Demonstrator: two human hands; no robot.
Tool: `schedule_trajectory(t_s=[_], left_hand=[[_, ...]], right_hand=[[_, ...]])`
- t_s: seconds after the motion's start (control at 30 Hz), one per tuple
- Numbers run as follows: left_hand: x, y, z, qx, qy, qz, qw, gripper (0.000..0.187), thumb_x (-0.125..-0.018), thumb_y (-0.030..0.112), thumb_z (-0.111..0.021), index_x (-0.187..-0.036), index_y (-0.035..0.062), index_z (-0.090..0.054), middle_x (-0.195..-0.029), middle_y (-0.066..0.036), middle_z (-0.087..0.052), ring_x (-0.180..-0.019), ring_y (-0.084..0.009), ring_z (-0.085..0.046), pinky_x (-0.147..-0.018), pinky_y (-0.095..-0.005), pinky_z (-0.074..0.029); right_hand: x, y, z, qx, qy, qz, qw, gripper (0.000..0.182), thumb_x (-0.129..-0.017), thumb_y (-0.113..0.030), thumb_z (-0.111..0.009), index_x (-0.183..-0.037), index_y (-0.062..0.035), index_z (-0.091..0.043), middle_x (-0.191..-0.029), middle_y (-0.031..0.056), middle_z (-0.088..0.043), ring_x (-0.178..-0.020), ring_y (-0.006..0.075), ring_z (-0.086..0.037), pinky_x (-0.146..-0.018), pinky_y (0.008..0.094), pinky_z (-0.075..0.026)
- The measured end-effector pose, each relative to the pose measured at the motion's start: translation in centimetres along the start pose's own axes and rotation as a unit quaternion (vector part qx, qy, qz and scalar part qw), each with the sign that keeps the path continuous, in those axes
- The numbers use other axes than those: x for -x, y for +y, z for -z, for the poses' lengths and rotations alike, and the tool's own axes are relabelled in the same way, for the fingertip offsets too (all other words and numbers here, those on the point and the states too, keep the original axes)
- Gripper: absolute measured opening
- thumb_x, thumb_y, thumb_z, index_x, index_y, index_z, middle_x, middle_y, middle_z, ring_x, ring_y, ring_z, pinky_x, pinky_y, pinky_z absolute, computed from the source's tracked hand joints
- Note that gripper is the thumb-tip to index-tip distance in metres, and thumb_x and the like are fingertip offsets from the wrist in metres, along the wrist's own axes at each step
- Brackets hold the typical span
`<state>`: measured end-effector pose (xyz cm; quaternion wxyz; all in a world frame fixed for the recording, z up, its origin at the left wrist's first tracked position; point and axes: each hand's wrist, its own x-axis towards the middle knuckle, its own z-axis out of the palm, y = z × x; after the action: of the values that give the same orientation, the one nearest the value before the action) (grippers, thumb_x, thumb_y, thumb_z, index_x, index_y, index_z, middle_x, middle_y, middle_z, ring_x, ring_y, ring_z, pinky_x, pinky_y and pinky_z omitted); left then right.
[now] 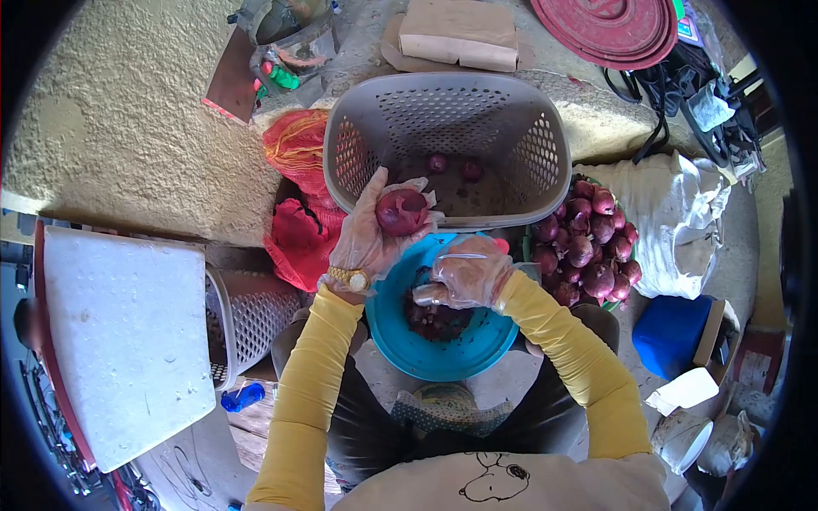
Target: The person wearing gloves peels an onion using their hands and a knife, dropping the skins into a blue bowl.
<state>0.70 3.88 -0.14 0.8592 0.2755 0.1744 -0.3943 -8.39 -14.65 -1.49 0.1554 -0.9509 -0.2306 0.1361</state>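
Observation:
My left hand [375, 226], in a clear plastic glove, holds a red onion [402, 212] at the near rim of a grey perforated basket [447, 223]. Two more onions [471, 170] lie on the basket's floor. My right hand [469, 272], also gloved, has its fingers curled over a blue basin [388, 328]; a small metallic-looking piece [430, 295] shows at its fingertips. Dark red onion skins [439, 326] lie in the basin. A heap of red onions [584, 247] is to the right of my right hand.
A white sack [686, 226] and blue container [671, 336] stand at right. Red mesh bags [302, 230], a second perforated basket [256, 311] and a white foam board [128, 341] are at left. Cardboard [457, 32] and a red lid [605, 25] lie beyond the basket.

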Motion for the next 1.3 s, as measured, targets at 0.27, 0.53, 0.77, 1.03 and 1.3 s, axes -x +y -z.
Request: schedule_trajectory(t_s=[0.27, 0.53, 0.77, 1.03, 1.3], left_hand=[[-0.4, -0.1, 0.4, -0.016, -0.026, -0.030, 0.999, 0.046, -0.106, 0.034, -0.061, -0.127, -0.0063, -0.063, -0.114, -0.022, -0.067, -0.098, -0.0354, -0.069, -0.088, -0.0476, -0.063], [-1.0, -0.7, 0.4, -0.111, -0.068, -0.043, 0.991, 0.043, -0.109, 0.029, -0.056, -0.127, -0.0091, -0.062, -0.116, -0.020, -0.071, -0.096, -0.0250, -0.071, -0.090, -0.0420, -0.063], [-0.9, -1.3, -0.3, -0.155, -0.083, -0.029, 0.984, 0.042, -0.110, 0.028, -0.052, -0.128, -0.0089, -0.062, -0.116, -0.021, -0.071, -0.098, -0.0270, -0.072, -0.091, -0.0413, -0.063], [-0.9, -1.0, 0.3, -0.094, -0.069, -0.014, 0.993, 0.039, -0.108, 0.032, -0.057, -0.120, -0.0051, -0.065, -0.111, -0.016, -0.069, -0.096, -0.0305, -0.070, -0.086, -0.0448, -0.064], [-1.2, -1.2, 0.4, -0.056, -0.064, -0.014, 0.996, 0.038, -0.106, 0.031, -0.063, -0.117, -0.0054, -0.065, -0.117, -0.016, -0.066, -0.103, -0.0290, -0.065, -0.086, -0.0470, -0.063]], right_hand=[[0.2, 0.8, 3.4, -0.092, 0.033, 0.083, 0.992, 0.062, -0.070, -0.075, -0.079, -0.084, -0.0149, -0.079, -0.079, 0.0134, -0.072, -0.079, 0.0372, -0.072, -0.072, 0.0481, -0.055], [0.4, 2.4, 6.5, -0.175, 0.192, -0.082, 0.962, 0.076, -0.068, -0.072, -0.085, -0.094, -0.0013, -0.075, -0.084, 0.0204, -0.072, -0.084, 0.0391, -0.071, -0.078, 0.0455, -0.056], [0.5, 2.2, 6.9, -0.200, 0.154, -0.126, 0.959, 0.078, -0.067, -0.070, -0.087, -0.099, -0.0001, -0.074, -0.092, 0.0208, -0.074, -0.087, 0.0352, -0.072, -0.080, 0.0435, -0.056], [-0.7, 7.5, 5.1, -0.780, 0.216, -0.174, 0.561, 0.048, -0.107, -0.051, -0.052, -0.107, -0.0028, -0.057, -0.073, 0.0030, -0.055, -0.064, 0.0213, -0.053, -0.063, 0.0383, -0.049], [1.9, 14.6, 5.5, -0.896, 0.295, 0.051, 0.329, 0.026, -0.108, -0.021, -0.056, -0.121, -0.0004, -0.051, -0.117, 0.0161, -0.060, -0.106, 0.0319, -0.062, -0.106, 0.0582, -0.049]])
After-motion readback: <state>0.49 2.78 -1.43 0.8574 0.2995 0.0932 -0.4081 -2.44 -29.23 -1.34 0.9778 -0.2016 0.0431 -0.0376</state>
